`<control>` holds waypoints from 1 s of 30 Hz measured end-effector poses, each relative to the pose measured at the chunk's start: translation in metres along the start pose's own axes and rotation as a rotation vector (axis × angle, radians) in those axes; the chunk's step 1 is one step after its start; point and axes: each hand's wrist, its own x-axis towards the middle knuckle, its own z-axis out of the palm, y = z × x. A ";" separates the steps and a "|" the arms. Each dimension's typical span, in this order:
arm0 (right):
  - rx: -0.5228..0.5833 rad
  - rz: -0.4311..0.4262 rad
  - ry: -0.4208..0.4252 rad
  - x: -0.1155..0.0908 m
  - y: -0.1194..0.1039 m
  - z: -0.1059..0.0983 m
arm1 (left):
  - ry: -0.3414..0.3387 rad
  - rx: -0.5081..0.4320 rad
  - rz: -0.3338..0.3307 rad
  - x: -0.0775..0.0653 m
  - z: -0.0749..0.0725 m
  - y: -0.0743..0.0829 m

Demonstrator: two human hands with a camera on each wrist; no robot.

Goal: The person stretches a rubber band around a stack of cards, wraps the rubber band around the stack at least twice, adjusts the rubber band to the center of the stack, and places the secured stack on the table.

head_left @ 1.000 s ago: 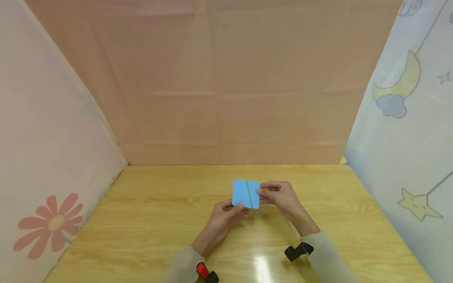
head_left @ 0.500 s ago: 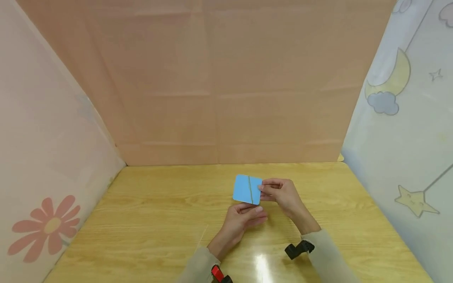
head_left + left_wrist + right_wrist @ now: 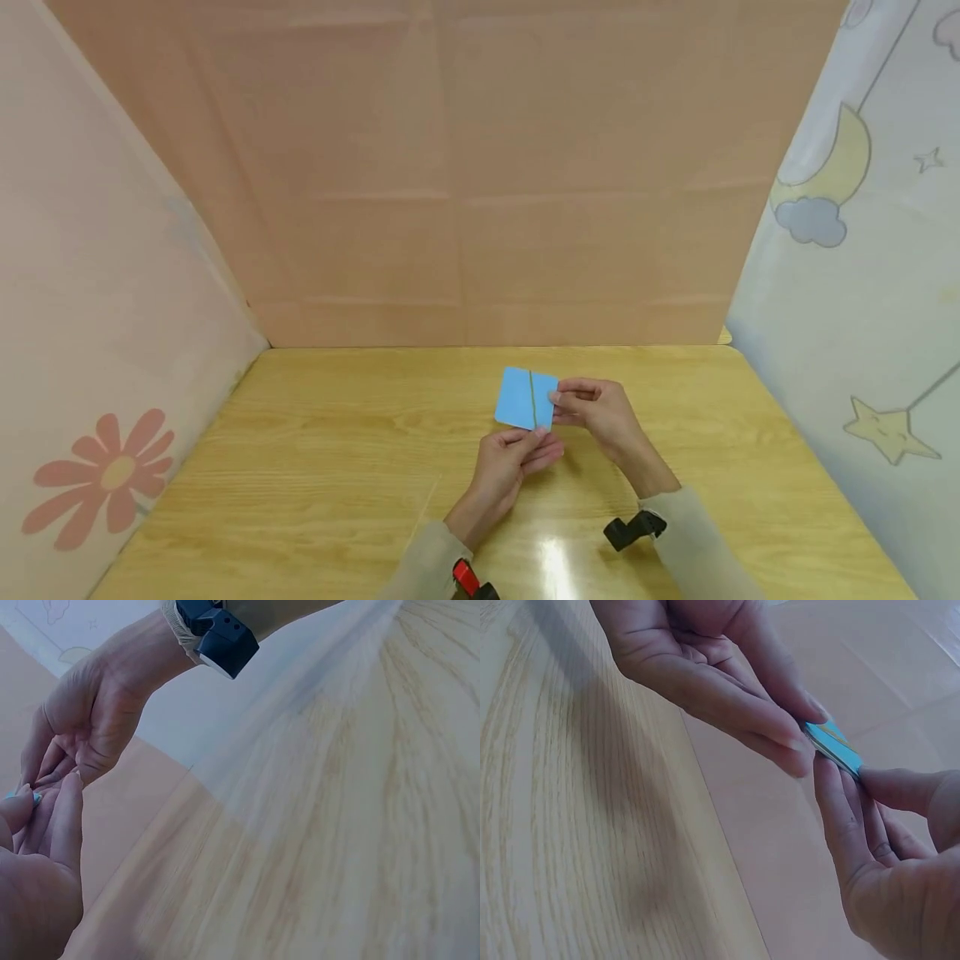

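A square blue card stack [image 3: 513,402] with rounded corners is held above the table, slightly tilted. A thin yellowish rubber band [image 3: 533,400] runs across its face, right of the middle. My right hand [image 3: 603,417] pinches the stack's right edge, thumb on the blue face. My left hand [image 3: 501,467] pinches the lower edge, its thumb tip by the band's lower end. In the right wrist view the stack [image 3: 832,748] appears edge-on with thin layers, between both hands' thumbs and fingers. The left wrist view shows only a sliver of blue, mostly hidden behind fingers.
A light wood-grain table [image 3: 300,450] lies under the hands. An orange-brown panel [image 3: 450,183] closes the back. Patterned sheets line the left side [image 3: 112,292] and the right side [image 3: 847,317]. Each wrist wears a small black camera.
My left hand has slid right along the stack's lower edge, coming off it and then pinching near the band. The stack has shifted slightly up and tilted; my right hand has kept its grip.
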 end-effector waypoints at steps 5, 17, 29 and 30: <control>-0.002 -0.007 -0.001 0.000 0.002 0.000 | 0.016 0.046 0.014 -0.001 -0.002 0.001; -0.039 -0.002 0.007 -0.005 0.004 -0.001 | 0.061 0.112 0.024 -0.006 -0.015 0.008; -0.032 -0.010 -0.008 -0.004 0.003 -0.005 | 0.044 0.109 0.016 -0.006 -0.021 0.016; -0.037 -0.008 -0.007 -0.003 0.003 -0.006 | 0.045 0.107 0.010 -0.006 -0.020 0.015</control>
